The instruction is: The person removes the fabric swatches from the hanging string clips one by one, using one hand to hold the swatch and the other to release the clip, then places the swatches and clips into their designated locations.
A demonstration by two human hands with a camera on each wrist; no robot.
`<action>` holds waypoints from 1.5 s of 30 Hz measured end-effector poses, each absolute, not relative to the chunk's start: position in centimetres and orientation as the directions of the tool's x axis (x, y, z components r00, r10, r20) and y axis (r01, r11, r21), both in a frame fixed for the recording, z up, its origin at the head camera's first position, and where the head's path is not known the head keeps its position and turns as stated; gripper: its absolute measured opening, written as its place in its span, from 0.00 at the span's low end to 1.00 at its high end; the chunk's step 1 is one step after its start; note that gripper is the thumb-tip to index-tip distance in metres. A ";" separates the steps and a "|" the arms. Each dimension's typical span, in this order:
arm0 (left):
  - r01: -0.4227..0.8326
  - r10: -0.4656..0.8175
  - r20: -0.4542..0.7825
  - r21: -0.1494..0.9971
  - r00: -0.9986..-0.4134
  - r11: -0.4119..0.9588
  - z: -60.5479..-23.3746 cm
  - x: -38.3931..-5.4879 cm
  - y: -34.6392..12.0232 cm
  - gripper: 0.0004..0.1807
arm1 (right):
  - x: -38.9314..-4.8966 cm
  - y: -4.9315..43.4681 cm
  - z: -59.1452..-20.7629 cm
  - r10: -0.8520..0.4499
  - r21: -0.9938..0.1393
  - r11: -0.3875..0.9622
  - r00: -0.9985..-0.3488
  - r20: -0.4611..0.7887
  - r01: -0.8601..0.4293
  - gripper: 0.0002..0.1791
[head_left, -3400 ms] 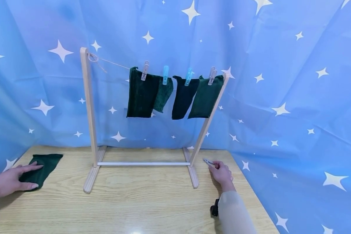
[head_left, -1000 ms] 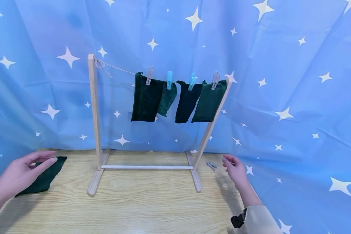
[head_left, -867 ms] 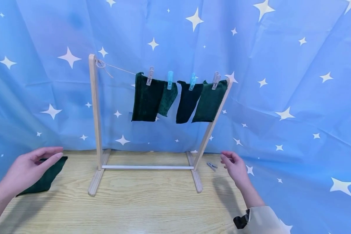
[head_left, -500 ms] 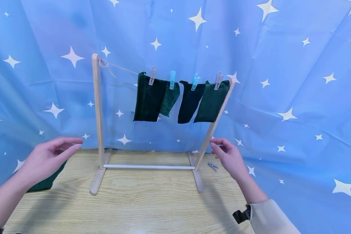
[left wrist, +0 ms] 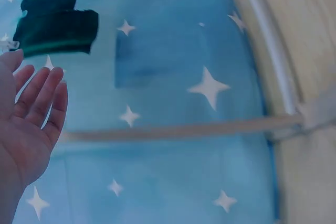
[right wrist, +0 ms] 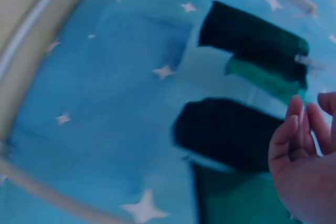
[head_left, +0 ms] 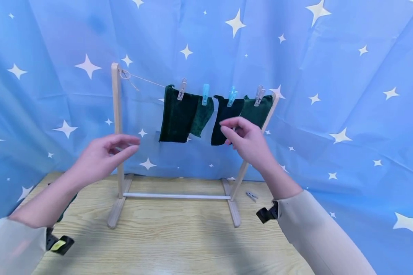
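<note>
My left hand (head_left: 104, 154) hovers in front of the rack's left post, fingers loosely bent and holding nothing. Raised before the two right-hand cloths, my right hand (head_left: 244, 139) has its thumb near the index finger, with nothing visible between them. Dark green cloths hang in a row: a wide one (head_left: 179, 118), a narrower one (head_left: 203, 118), a darker one (head_left: 221, 118) and one by the right post (head_left: 256, 110). Clear clothespins (head_left: 182, 89) hold the outer cloths, blue clothespins (head_left: 205, 94) the inner ones. In the right wrist view, the hand (right wrist: 307, 166) appears close to the darker cloth (right wrist: 226, 132).
The wooden rack (head_left: 117, 107) carries a string (head_left: 148, 81) and stands on a wood-grain table (head_left: 172, 236). A loose clothespin (head_left: 251, 196) lies right of its foot. Behind my left forearm, another green cloth (head_left: 67, 206) is mostly hidden. A blue starry curtain (head_left: 330, 76) hangs behind.
Both hands have risen and moved inward, the left from the cloth on the table, the right from the loose clothespin, which stays on the table. The hanging cloths stay in place.
</note>
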State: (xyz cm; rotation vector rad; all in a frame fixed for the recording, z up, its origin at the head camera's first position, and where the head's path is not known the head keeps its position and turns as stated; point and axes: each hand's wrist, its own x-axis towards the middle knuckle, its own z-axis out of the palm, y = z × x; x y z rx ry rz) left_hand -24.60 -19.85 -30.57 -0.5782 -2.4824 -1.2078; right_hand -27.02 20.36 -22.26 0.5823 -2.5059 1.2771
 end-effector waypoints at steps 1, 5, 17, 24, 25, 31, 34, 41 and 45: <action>0.491 0.217 0.452 0.676 -0.865 0.549 -30.0 -25.0 -19.3 0.19 | -27.1 19.7 -21.6 -0.235 -0.703 0.532 -0.879 0.414 -0.473 0.19; 0.522 0.220 0.481 0.694 -0.848 0.496 -28.3 -26.5 -17.3 0.23 | -27.6 17.5 -19.6 -0.264 -0.680 0.528 -0.859 0.439 -0.510 0.17; 0.427 0.104 0.421 0.823 -0.901 0.375 -25.2 -30.6 -12.8 0.31 | -29.2 13.0 -15.9 -0.286 -0.650 0.503 -0.820 0.496 -0.569 0.19; 0.387 0.025 0.396 0.878 -0.918 0.283 -24.6 -32.0 -11.1 0.34 | -30.2 10.7 -14.9 -0.284 -0.647 0.481 -0.803 0.523 -0.592 0.18; 0.384 0.019 0.394 0.883 -0.919 0.272 -24.5 -32.1 -10.9 0.33 | -30.3 10.4 -14.8 -0.283 -0.648 0.480 -0.803 0.524 -0.592 0.17; 0.373 -0.004 0.383 0.901 -0.924 0.224 -24.6 -32.6 -10.4 0.23 | -30.7 9.1 -14.7 -0.251 -0.676 0.507 -0.842 0.477 -0.534 0.18; 0.364 -0.009 0.373 0.909 -0.928 0.203 -24.7 -32.6 -10.5 0.21 | -30.6 8.7 -14.8 -0.239 -0.692 0.517 -0.861 0.449 -0.504 0.19; 0.346 0.022 0.347 0.925 -0.938 0.157 -24.6 -32.5 -10.8 0.22 | -30.3 8.2 -15.0 -0.231 -0.689 0.550 -0.879 0.417 -0.471 0.15; 0.334 0.051 0.331 0.935 -0.942 0.115 -24.5 -32.4 -10.9 0.21 | -30.3 8.1 -15.0 -0.248 -0.678 0.548 -0.869 0.428 -0.490 0.13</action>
